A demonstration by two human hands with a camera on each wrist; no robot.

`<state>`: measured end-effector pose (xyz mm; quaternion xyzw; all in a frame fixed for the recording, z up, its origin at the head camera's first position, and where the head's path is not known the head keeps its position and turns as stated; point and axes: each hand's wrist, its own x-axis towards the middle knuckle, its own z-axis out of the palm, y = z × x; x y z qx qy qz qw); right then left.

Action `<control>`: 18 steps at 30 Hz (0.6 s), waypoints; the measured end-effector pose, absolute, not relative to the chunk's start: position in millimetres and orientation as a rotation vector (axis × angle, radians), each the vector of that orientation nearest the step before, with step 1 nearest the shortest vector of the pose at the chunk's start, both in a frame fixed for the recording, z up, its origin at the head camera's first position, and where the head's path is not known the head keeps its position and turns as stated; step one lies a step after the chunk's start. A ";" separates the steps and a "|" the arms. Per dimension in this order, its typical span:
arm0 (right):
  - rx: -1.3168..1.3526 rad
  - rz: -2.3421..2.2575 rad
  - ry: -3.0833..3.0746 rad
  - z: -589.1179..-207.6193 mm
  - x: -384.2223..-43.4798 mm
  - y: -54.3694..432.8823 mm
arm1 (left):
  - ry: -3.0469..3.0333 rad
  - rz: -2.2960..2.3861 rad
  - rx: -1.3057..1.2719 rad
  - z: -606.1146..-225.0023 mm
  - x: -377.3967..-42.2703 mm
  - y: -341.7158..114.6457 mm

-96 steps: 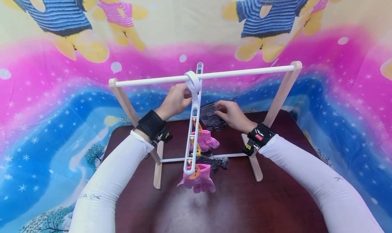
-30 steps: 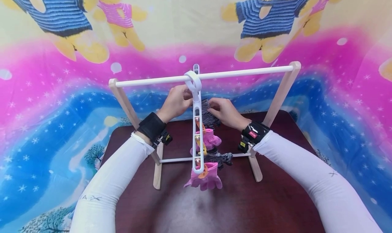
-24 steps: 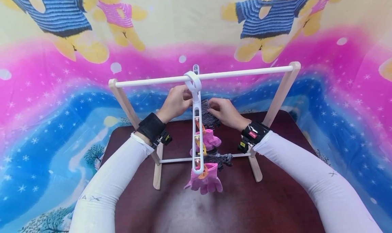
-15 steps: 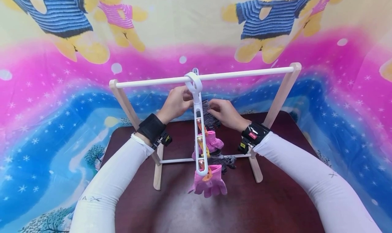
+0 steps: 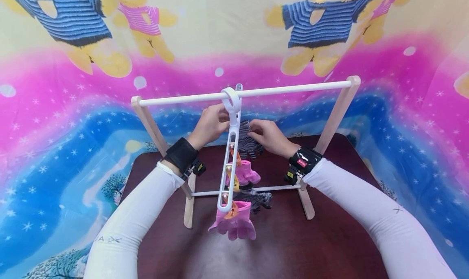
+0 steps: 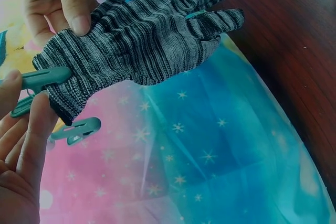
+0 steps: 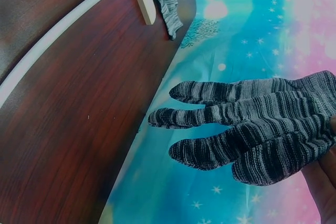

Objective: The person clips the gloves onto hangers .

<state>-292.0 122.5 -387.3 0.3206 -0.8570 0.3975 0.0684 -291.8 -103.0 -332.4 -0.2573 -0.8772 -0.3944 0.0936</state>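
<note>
In the head view a white clip hanger hangs from the rack's bar. Behind it, my left hand pinches a green clothespin, seen in the left wrist view with one jaw over the cuff of a black-and-grey striped knit glove. My right hand grips that cuff between thumb and fingers, and the glove's fingers point away from the cuff. A second green clothespin hangs just below the cuff. Nearer me, orange and yellow clothespins hold pink gloves and a striped glove on the hanger.
The rack has wooden side posts, a white top bar and a low white crossbar. It stands on a dark red-brown table. Another striped glove lies by a wooden foot. Printed cloth surrounds the table.
My right hand has brought the striped glove leftward to my left hand at the hanger. The hanger's near end has swung right, then back left. My left hand has stayed in place.
</note>
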 end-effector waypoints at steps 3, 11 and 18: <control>0.955 1.189 -2.589 -387.8 -292.6 122.8 | -2.601 -1.179 -0.756 -333.4 -292.1 -102.7; 0.959 1.193 -2.576 -388.8 -291.6 123.1 | -2.591 -1.167 -0.749 -335.5 -291.0 -102.6; 0.964 1.188 -2.562 -388.5 -293.0 122.4 | -2.587 -1.181 -0.730 -334.1 -290.5 -103.1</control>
